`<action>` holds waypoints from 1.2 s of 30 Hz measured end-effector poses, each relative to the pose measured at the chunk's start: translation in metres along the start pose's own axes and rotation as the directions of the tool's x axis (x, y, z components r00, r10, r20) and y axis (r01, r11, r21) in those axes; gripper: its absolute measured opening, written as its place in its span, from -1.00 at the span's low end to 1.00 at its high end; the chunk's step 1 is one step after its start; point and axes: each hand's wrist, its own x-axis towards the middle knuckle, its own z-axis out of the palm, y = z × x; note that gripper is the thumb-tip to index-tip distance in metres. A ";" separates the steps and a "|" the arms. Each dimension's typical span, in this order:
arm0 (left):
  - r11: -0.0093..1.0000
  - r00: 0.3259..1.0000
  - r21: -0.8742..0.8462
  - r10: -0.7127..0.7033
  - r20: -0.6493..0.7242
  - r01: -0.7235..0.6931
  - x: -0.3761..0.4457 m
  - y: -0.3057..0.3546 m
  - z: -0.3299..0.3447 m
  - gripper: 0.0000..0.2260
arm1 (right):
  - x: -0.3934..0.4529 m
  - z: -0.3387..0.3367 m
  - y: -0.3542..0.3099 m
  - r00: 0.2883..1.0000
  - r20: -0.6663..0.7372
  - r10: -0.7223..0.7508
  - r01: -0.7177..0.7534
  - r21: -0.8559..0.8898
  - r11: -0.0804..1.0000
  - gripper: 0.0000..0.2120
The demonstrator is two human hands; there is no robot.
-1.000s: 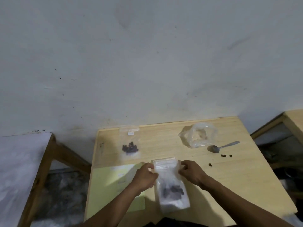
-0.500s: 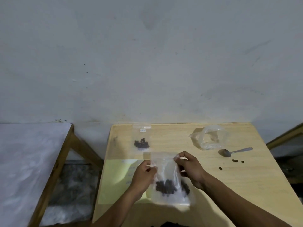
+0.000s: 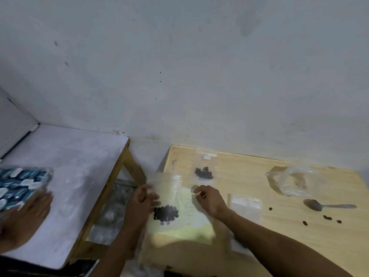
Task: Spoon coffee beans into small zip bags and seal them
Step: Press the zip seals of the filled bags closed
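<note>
My left hand [image 3: 139, 206] pinches the left side of a small clear zip bag [image 3: 167, 188] with a dark clump of coffee beans [image 3: 165, 213] in its lower part. The bag is blurred and hangs over the left edge of the wooden table [image 3: 279, 246]. My right hand [image 3: 209, 199] hovers just right of the bag with thumb and forefinger curled together, apparently off the plastic. A second zip bag of beans [image 3: 203, 172] lies flat at the table's back left. The metal spoon [image 3: 319, 205] rests on the right, beside several loose beans [image 3: 327, 217].
A yellow-green sheet [image 3: 197, 228] lies under my hands. Empty zip bags [image 3: 245, 202] sit to their right, and a crumpled clear plastic bag [image 3: 289, 182] behind the spoon. On the white table [image 3: 79, 166] at left, another person's hand [image 3: 26, 216] rests by a blue patterned pack [image 3: 20, 186].
The view has swung left, bringing in the white table. The bag of beans has moved left with my left hand, and my right hand appears to have let go of its top.
</note>
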 end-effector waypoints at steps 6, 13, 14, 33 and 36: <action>0.999 0.998 0.032 0.037 -0.042 -0.036 -0.006 0.007 -0.027 -0.89 | 0.020 0.025 -0.010 0.991 0.077 -0.111 0.130 -0.329 0.935 -0.72; 0.995 0.996 0.065 0.072 -0.043 -0.069 -0.009 0.013 -0.023 -0.85 | 0.029 0.033 -0.013 0.996 0.071 -0.059 0.081 -0.370 0.926 -0.82; 0.995 0.996 0.072 0.074 -0.039 -0.071 -0.009 0.015 -0.021 -0.86 | 0.030 0.030 -0.013 0.997 0.062 -0.054 0.071 -0.305 0.950 -0.82; 0.947 0.952 0.181 0.227 0.207 -0.265 0.007 0.074 0.089 -0.86 | 0.000 -0.082 -0.084 0.945 -0.315 -0.086 0.219 0.417 0.882 -0.83; 0.947 0.948 0.167 0.237 0.214 -0.275 0.007 0.077 0.099 -0.87 | -0.001 -0.089 -0.080 0.943 -0.325 -0.076 0.218 0.428 0.877 -0.83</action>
